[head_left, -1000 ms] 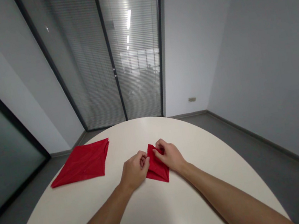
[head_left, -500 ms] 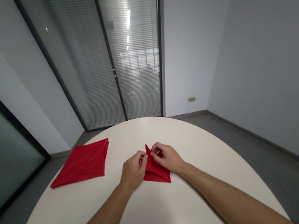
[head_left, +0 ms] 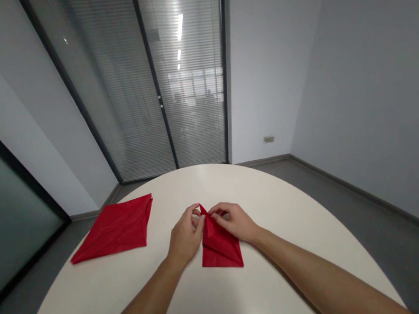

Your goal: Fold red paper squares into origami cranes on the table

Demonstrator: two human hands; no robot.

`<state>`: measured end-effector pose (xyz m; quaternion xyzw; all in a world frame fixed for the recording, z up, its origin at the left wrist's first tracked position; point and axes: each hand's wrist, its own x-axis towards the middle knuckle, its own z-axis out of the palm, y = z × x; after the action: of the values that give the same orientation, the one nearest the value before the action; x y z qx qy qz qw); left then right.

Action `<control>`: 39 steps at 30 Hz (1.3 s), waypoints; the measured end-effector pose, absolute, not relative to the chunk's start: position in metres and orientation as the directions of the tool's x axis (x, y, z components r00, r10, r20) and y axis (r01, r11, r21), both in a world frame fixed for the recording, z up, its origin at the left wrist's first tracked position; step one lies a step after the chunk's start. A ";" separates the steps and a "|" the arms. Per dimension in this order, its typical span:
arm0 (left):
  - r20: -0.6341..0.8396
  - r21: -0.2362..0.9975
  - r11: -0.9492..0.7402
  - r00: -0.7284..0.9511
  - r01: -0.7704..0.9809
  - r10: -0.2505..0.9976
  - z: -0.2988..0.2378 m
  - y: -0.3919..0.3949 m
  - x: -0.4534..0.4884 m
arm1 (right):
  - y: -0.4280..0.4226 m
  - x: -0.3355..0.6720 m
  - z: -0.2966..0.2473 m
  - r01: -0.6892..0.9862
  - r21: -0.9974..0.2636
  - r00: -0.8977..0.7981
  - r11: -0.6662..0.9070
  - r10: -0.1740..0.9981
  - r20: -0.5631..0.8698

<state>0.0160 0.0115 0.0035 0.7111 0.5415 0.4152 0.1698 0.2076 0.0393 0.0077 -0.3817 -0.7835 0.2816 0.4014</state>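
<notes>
A small folded red cloth [head_left: 221, 248] lies in front of me, its far end drawn up into a narrow point between my hands. My left hand [head_left: 187, 234] has its thumb and fingers on the left side of that point, holding the cloth's edge. On the other side, my right hand [head_left: 234, 221] pinches the cloth near the same far end, its fingertips bent inward. Farther left, a second red cloth [head_left: 119, 228], larger and folded flat with creases, lies apart from both hands.
Everything rests on a round white table [head_left: 293, 271] with a curved far edge. Beyond it stand a glass partition with blinds [head_left: 192, 101] and a grey wall [head_left: 380, 69]. A small wall socket [head_left: 269, 139] is low at the back.
The cloth's near edge has come closer to me, and more of its front face shows. My left fingers have lifted and spread a little around its tip. The larger cloth stays put.
</notes>
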 end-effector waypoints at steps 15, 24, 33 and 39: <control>0.377 0.797 -0.333 0.016 0.503 0.926 -0.005 0.023 0.010 | 0.031 0.211 0.017 0.301 -0.713 -0.540 0.634 0.729 0.421; 0.384 0.742 -0.241 -0.103 0.626 0.917 -0.001 0.020 0.010 | 0.033 0.212 0.012 0.302 -0.698 -0.578 0.650 0.707 0.408; 0.331 0.704 -0.119 -0.176 0.700 0.927 -0.002 0.020 0.009 | 0.034 0.210 0.009 0.374 -0.593 -0.602 0.713 0.673 0.430; 0.330 0.797 -0.182 -0.163 0.577 0.930 -0.006 0.026 0.005 | 0.035 0.211 0.009 0.360 -0.554 -0.639 0.751 0.631 0.441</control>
<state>0.0047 0.0263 -0.0063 0.6175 0.6098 0.4579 0.1928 0.2108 0.0348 0.0089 -0.2815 -0.8798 0.2127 0.3185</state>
